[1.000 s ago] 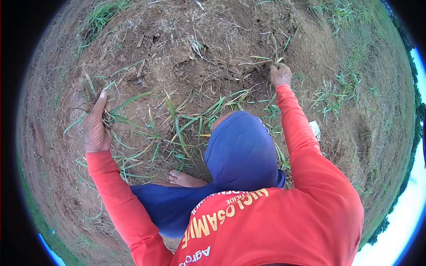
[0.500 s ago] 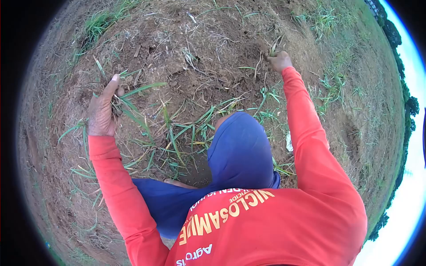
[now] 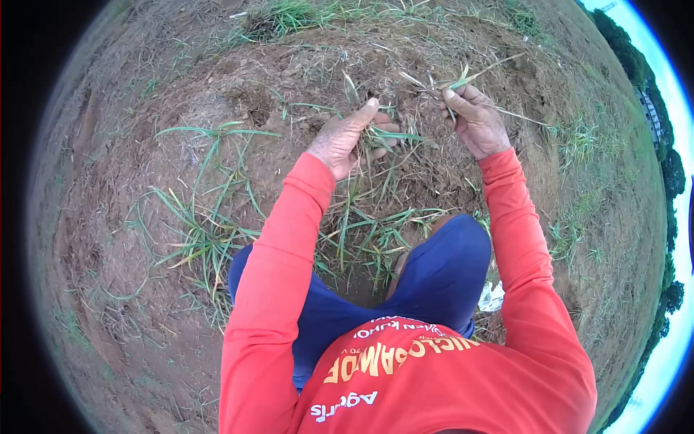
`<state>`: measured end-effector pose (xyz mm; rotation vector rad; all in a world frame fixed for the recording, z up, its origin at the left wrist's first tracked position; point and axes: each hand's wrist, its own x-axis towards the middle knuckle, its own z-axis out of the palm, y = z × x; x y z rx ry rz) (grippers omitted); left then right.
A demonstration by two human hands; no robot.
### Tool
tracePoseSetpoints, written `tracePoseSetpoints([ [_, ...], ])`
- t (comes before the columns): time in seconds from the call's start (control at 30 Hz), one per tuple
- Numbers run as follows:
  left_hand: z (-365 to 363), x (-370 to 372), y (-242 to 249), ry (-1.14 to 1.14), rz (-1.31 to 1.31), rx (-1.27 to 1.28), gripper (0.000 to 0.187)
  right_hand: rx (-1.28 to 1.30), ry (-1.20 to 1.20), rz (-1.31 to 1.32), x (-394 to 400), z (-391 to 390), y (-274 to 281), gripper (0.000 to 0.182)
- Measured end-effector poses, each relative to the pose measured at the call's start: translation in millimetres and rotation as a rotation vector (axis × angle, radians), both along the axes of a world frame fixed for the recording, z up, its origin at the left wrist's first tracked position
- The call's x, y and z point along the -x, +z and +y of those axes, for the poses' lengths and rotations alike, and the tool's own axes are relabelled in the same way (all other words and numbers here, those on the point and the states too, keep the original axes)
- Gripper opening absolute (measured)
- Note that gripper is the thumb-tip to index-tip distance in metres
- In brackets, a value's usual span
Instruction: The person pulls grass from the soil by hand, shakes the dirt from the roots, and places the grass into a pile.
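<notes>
In front of my knees, my left hand (image 3: 341, 145) is curled around a bunch of grass (image 3: 397, 136), whose green blades poke out past the fingers. Close by on the right, my right hand (image 3: 477, 124) pinches a grass tuft (image 3: 461, 81) between thumb and fingers. Green blades and long dry stalks stick out of this pinch on both sides. Both hands are just above brown soil (image 3: 434, 163) with loose dry bits on it. Part of each bunch is hidden by the fingers.
Grass clumps grow at the left (image 3: 206, 235) and between my legs (image 3: 361, 235). Another green clump (image 3: 289, 16) stands farther ahead. A crumpled white scrap (image 3: 491, 296) lies beside my right knee. Trees (image 3: 636, 61) line the field's far right edge.
My left hand has moved right with its bunch of grass. My right hand has lifted off the ground toward the left hand, a grass tuft in its fingers. The view has shifted.
</notes>
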<state>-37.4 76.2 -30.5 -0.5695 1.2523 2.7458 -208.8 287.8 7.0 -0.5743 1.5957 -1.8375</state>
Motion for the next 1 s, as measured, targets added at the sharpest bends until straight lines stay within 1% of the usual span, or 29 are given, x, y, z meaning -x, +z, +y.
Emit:
tracePoseSetpoints([
  [0.03, 8.5, -0.4, 2.0, 0.083, 0.034, -0.078, 0.055, -0.024, 0.053, -0.008, -16.2, -24.2, 0.7, 0.018],
  [0.1, 3.7, 6.4, -3.8, 0.228, 0.252, -0.191, 0.055, -0.315, 0.2, 0.231, -40.7, -69.8, -1.9, 0.022],
  [0.13, -10.3, 14.8, -12.1, 0.358, 0.223, -0.206, 0.044, -0.321, 0.251, 0.244, -56.8, -84.5, -4.6, 0.025],
  [0.17, -37.8, 27.6, -25.8, 0.463, 0.298, -0.125, 0.031, -0.302, 0.306, 0.307, -62.0, -101.3, -2.8, 0.029],
  [0.2, -64.0, 17.3, -24.3, 0.43, 0.192, -0.034, 0.029, -0.304, 0.223, 0.299, -65.3, -111.8, -3.4, 0.031],
  [0.23, -84.0, 11.7, -18.3, 0.506, 0.156, 0.047, 0.024, -0.312, 0.141, 0.286, -72.4, -118.4, -4.7, 0.033],
  [0.27, -104.1, 3.7, -13.0, 0.573, 0.147, 0.081, 0.014, -0.32, 0.061, 0.27, -78.0, -123.7, -8.6, 0.035],
  [0.3, -118.7, -3.5, -4.5, 0.721, 0.189, 0.097, 0.01, -0.5, 0.128, 0.458, -67.9, -122.1, -36.9, 0.039],
  [0.33, -133.3, -14.1, 2.9, 0.758, 0.101, 0.173, 0.011, -0.671, 0.195, 0.653, -57.8, -120.7, -64.9, 0.044],
  [0.37, -144.9, -24.6, 6.5, 0.785, 0.005, 0.248, 0.015, -0.956, 0.204, 0.664, -65.1, -120.6, -85.5, 0.05],
  [0.4, -156.4, -31.0, 4.1, 0.74, 0.104, 0.225, 0.015, -1.113, 0.364, 0.779, -67.4, -116.0, -140.3, 0.055],
  [0.47, -173.2, -40.3, 1.9, 0.657, 0.306, 0.174, 0.014, -1.333, 0.523, 0.648, -116.0, -115.0, -127.5, 0.06],
  [0.5, -152.2, -46.1, 24.0, 0.773, 0.273, 0.255, 0.015, -1.336, 0.421, 0.666, -131.3, -107.3, -146.8, 0.059],
  [0.6, -159.3, -44.7, 19.1, 0.761, 0.279, 0.198, 0.013, -1.374, 0.387, 0.558, -157.2, -95.7, -180.9, 0.052],
  [0.67, -160.5, -45.7, 17.4, 0.754, 0.267, 0.183, 0.012, -1.425, 0.332, 0.564, -164.1, -83.2, -218.7, 0.044],
  [0.7, -159.9, -46.2, 18.1, 0.75, 0.262, 0.176, 0.011, -1.449, 0.303, 0.567, -168.1, -82.5, -221.1, 0.041],
  [0.77, -157.6, -47.5, 18.6, 0.735, 0.27, 0.174, 0.01, -1.326, 0.064, 0.119, -176.8, -74.1, -224.2, 0.029],
  [0.83, -161.0, -49.9, 20.3, 0.743, 0.294, 0.177, 0.009, -1.147, -0.158, -0.303, -186.7, -75.0, -220.3, 0.018],
  [0.93, -159.7, -51.6, 21.5, 0.758, 0.321, 0.167, 0.009, -0.929, -0.168, -0.558, -193.2, -68.0, -230.4, 0.012],
  [1.0, -157.5, -51.3, 25.6, 0.764, 0.316, 0.165, 0.009, -0.869, -0.283, -0.656, -186.5, -64.9, -229.1, 0.012],
])
